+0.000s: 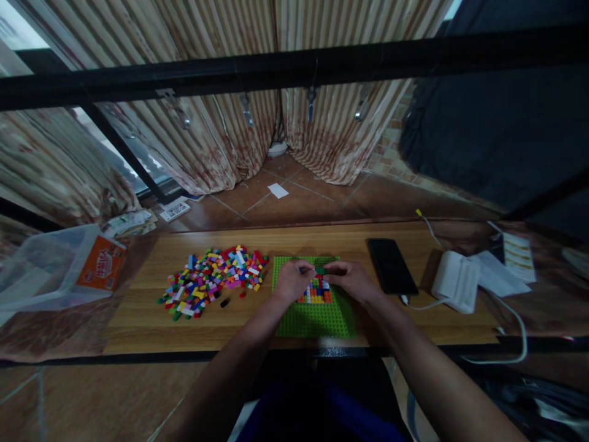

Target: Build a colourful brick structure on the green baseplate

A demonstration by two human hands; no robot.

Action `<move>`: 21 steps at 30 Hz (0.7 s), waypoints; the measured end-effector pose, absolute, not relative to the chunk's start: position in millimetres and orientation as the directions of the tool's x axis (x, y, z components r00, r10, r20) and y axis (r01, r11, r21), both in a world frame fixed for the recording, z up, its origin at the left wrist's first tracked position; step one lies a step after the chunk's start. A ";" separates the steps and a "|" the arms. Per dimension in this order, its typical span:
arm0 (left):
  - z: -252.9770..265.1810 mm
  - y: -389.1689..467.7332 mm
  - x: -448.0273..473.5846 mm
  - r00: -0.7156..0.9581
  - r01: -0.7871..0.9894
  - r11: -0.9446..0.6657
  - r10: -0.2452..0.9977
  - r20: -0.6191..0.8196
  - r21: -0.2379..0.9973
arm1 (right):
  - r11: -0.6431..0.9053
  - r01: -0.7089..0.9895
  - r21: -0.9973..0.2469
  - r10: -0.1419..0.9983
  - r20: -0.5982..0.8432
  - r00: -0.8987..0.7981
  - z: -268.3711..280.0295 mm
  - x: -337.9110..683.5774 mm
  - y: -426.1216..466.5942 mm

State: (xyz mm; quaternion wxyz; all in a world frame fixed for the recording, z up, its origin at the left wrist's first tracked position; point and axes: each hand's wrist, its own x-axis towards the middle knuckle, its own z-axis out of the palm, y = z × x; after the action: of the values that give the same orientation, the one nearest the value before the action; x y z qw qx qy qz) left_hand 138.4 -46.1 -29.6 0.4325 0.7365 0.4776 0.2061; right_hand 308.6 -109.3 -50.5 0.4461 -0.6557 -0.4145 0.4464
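Note:
A green studded baseplate (pixel 317 325) lies on the wooden board. On its middle sits a patch of multicoloured toy bricks (pixel 315 296), with orange, white, blue and red ones showing. My left hand (pixel 293 281) is over the left side of the patch, its fingers pinched together; what they hold is too small to make out. From the right, my right hand (pixel 353 280) reaches in with thumb and finger closed at a small dark green brick (pixel 320 270) by the patch's far edge. The two sets of fingertips nearly meet there, and the hands partly hide the bricks.
Left of the baseplate spreads a pile of loose bricks (pixel 207 285). A black phone (pixel 392 266) lies to the right, cabled to a white power block (pixel 455 281) beside papers (pixel 501 273). A clear plastic bin (pixel 50 264) stands at far left. A dark bar (pixel 294 72) crosses above.

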 end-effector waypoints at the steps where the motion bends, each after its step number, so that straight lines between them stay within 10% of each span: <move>1: -29.1 -46.8 137.7 0.467 0.524 -0.180 0.878 -0.104 0.833 | -0.255 0.139 -0.957 0.943 -0.214 0.254 -49.8 309.0 -110.4; 12: -23.2 -27.9 67.8 0.286 0.520 -0.245 0.953 0.103 0.819 | -0.155 0.139 -0.978 0.910 -0.087 0.406 -67.3 315.0 -127.9; 21: -8.0 -6.3 28.5 0.229 0.890 -0.239 0.971 0.073 0.388 | -0.045 0.409 -0.911 0.837 0.189 0.514 -83.9 300.9 -134.9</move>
State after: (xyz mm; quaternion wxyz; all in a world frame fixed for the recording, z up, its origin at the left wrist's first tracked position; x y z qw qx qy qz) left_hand 28.5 -6.3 -8.0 0.1336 0.7723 0.6023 0.1511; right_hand 300.9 -134.9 -83.9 0.5252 -0.6935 -0.4492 0.2037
